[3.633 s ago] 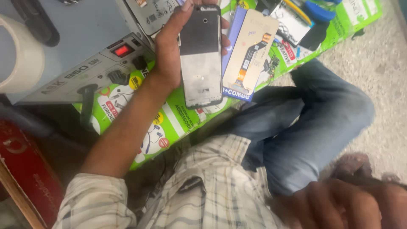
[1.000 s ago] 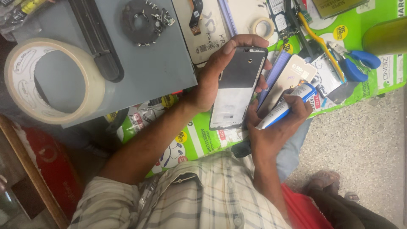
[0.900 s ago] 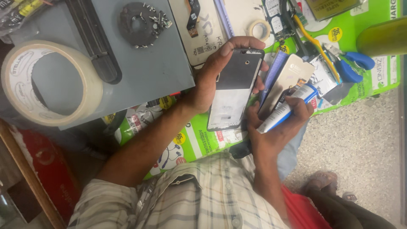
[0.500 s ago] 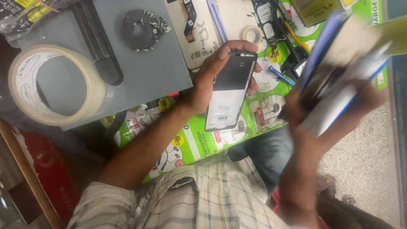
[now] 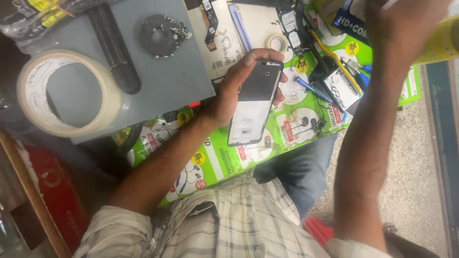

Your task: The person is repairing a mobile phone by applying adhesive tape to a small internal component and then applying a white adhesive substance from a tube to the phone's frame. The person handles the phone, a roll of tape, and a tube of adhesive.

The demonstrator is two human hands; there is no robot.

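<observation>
My left hand (image 5: 228,95) grips a phone panel (image 5: 253,107) by its edges, its dark and grey face turned up, above the green printed sheet (image 5: 287,134) on the work surface. At the top right my right hand (image 5: 401,24) is raised, back toward me, with its fingers running out of view. Whether it holds anything cannot be seen. It hangs over a blue box (image 5: 351,21) and beside a yellow cylinder (image 5: 442,43). A blue pen (image 5: 311,90) lies on the sheet just right of the phone panel.
A big roll of clear tape (image 5: 67,93), a black handle (image 5: 114,52) and a round black part (image 5: 160,34) rest on a grey box (image 5: 167,81). A small tape roll (image 5: 277,43), flex cables and tools lie behind. A red object (image 5: 52,191) sits lower left.
My right hand has swung up and away from the phone panel to the top right, taking the flat blue-and-white package it held out of sight. My left hand keeps the panel nearly still.
</observation>
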